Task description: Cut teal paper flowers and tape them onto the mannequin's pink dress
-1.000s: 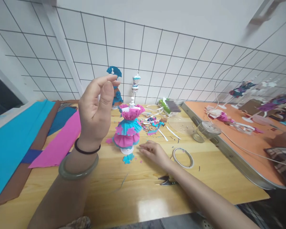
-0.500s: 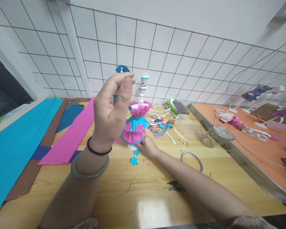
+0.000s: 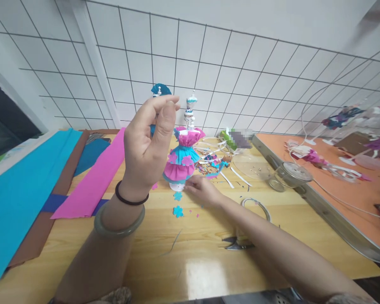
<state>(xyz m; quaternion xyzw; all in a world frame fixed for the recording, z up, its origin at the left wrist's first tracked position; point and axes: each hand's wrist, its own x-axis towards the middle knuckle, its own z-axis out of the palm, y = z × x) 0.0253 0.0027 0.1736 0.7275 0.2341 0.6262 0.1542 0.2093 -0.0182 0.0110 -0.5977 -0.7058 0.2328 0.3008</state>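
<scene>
A small white dress form [image 3: 181, 162], dressed in ruffled pink and blue crepe paper, stands upright in front of me. At its round white base, my right hand [image 3: 202, 188] is closed, with the fingertips on the right side of the base. My left hand [image 3: 150, 139] is raised left of the dress form, palm turned inward, thumb and fingers stretched forward and nothing seen in it. It hides part of a second dress form [image 3: 161, 89] with a dark blue paper fan. Two blue paper flowers [image 3: 177, 211] lie on the table before the base.
At left lie blue crepe paper [image 3: 28, 173] and a pink strip [image 3: 91, 181]. Paper scraps [image 3: 209, 162], a tape roll [image 3: 256, 205], dark scissors [image 3: 236, 243] and a lidded clear jar [image 3: 293, 173] are to the right. An orange table [image 3: 351, 202] adjoins with decorated stands.
My right hand has closed at the base, and the dress form has shifted back from the flowers, one of which now shows separately. The left hand keeps its pose. The view has turned slightly.
</scene>
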